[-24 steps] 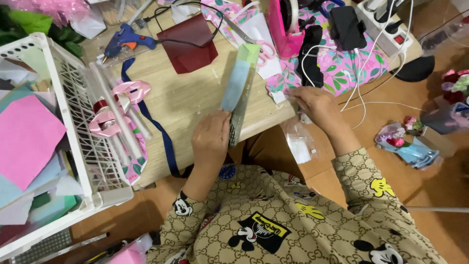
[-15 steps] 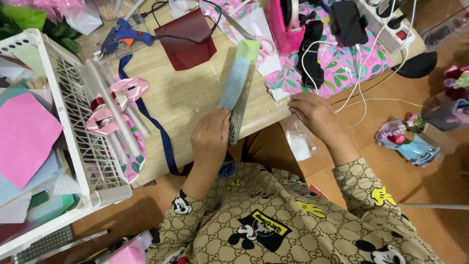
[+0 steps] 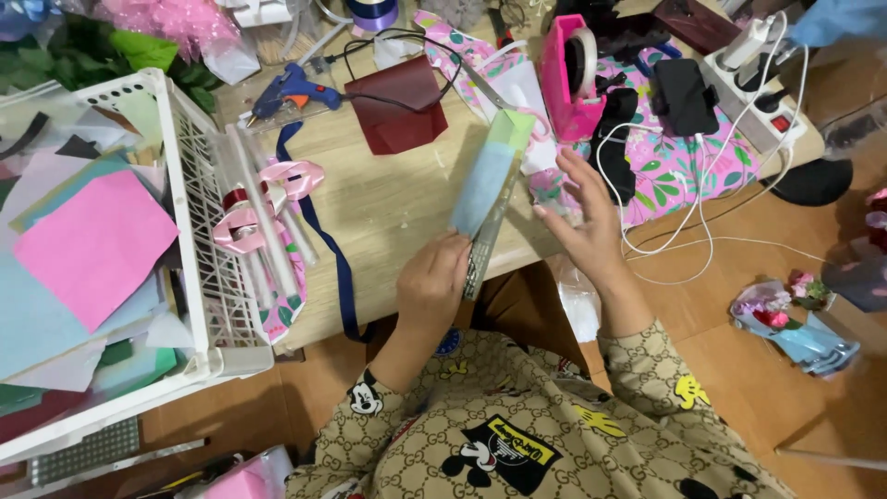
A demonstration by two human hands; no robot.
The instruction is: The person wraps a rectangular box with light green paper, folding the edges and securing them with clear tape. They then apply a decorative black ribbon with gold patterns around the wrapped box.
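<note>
Left hand: my left hand [image 3: 432, 288] is closed around the near end of a long flat stack of blue and green paper strips [image 3: 487, 185], gripping it at the table's front edge.
Strips: the stack runs away from me at a slant over the pale wooden tabletop [image 3: 388, 199], blue face up, a green end at the far tip, a dark printed edge showing along its right side.
Right hand: my right hand [image 3: 584, 220] is open, fingers spread and loosely curled, just beside the stack on its right; I cannot tell whether the fingertips touch it.
Behind the strips: a dark red square of paper [image 3: 399, 103] lies with a black cord across it, a blue hot-glue gun [image 3: 291, 91] to its left.
Left of me: a white plastic lattice basket [image 3: 211, 231] holds pink and blue paper sheets; pink ribbon bows [image 3: 263, 199] rest against its side, a navy ribbon [image 3: 323, 236] trailing off the table.
Right of me: a pink tape dispenser [image 3: 568, 74] stands on a floral cloth [image 3: 688, 157], a white power strip [image 3: 758, 102] nearby.
</note>
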